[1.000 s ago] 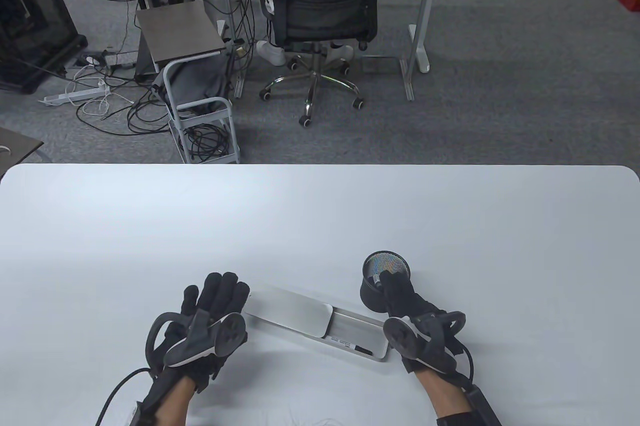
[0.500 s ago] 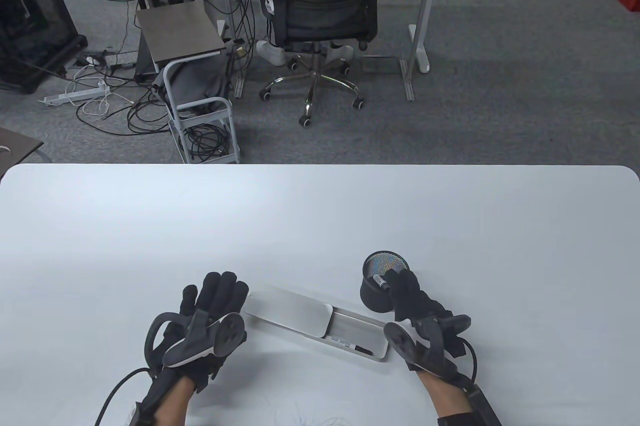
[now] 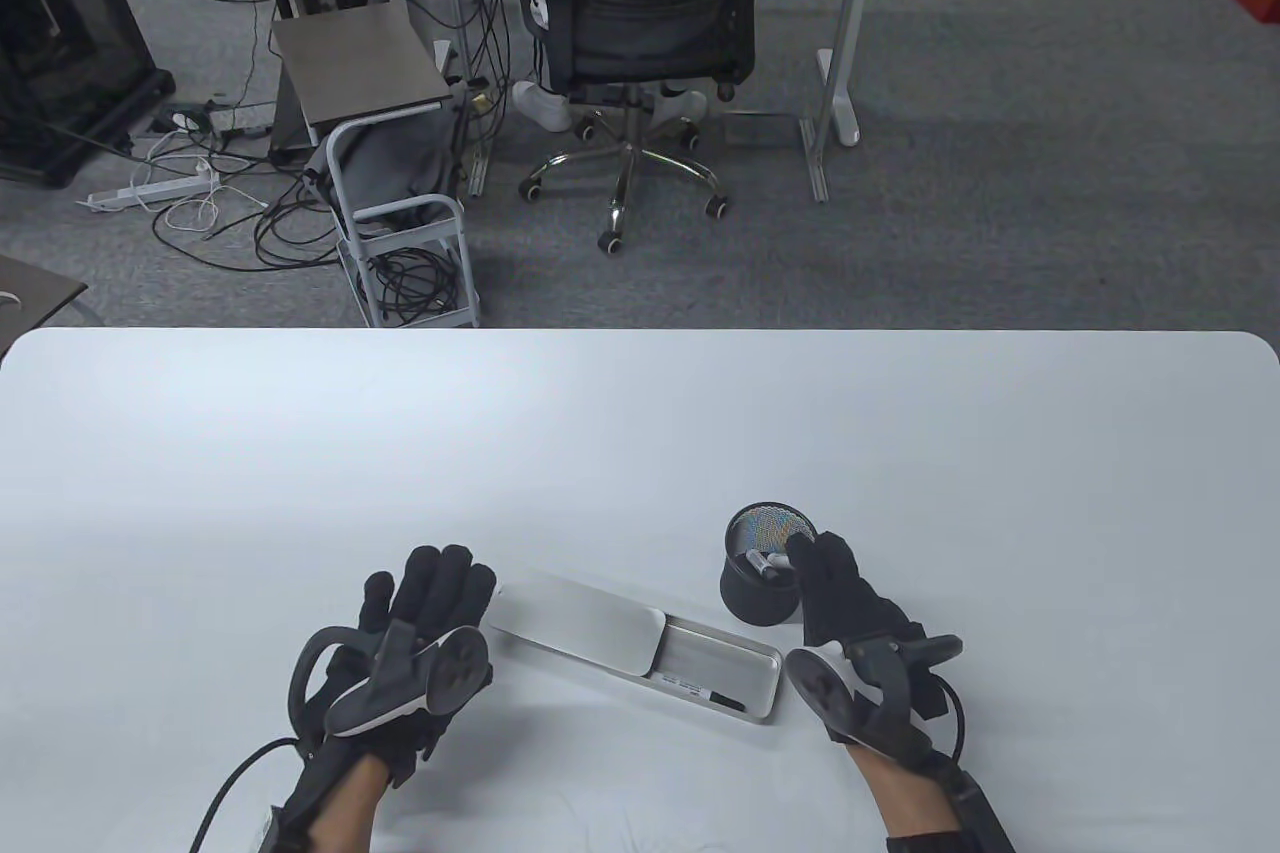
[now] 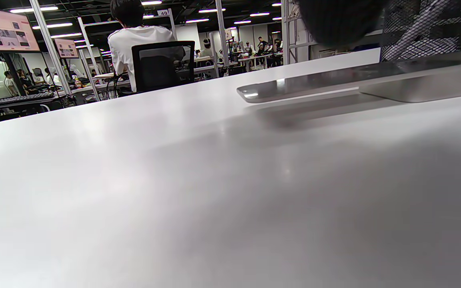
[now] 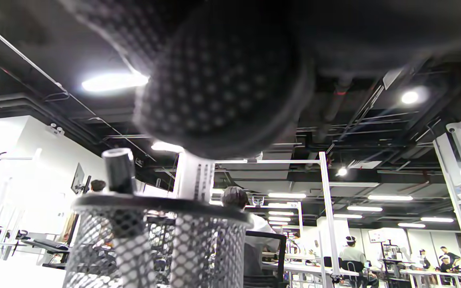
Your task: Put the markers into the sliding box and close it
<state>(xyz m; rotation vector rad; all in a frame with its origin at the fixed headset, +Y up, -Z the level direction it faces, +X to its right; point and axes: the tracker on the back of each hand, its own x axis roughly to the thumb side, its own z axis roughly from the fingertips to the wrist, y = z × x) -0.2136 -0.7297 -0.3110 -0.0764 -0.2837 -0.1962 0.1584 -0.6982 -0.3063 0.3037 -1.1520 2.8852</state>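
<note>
**Marker transfer: box half open, one marker inside**

Left hand (image 3: 425, 628) lies flat near the desk's (image 3: 640, 433) near edge, fingers straight, holding nothing. Just right, the sliding box (image 3: 640, 645) has its lid (image 3: 580, 621) slid leftward; one marker (image 3: 700, 693) lies inside. Right hand (image 3: 845, 608) reaches over the mesh cup (image 3: 760, 583), fingers pinching a white marker (image 5: 194, 178); a dark-capped marker (image 5: 119, 170) stands alongside.

We cannot see the right hand (image 3: 835, 593) fingertips; they are hidden behind the mesh cup (image 3: 762, 573) rim. In the right wrist view, a blurred fingertip (image 5: 222, 80) covers one marker's (image 5: 194, 176) top.
</note>
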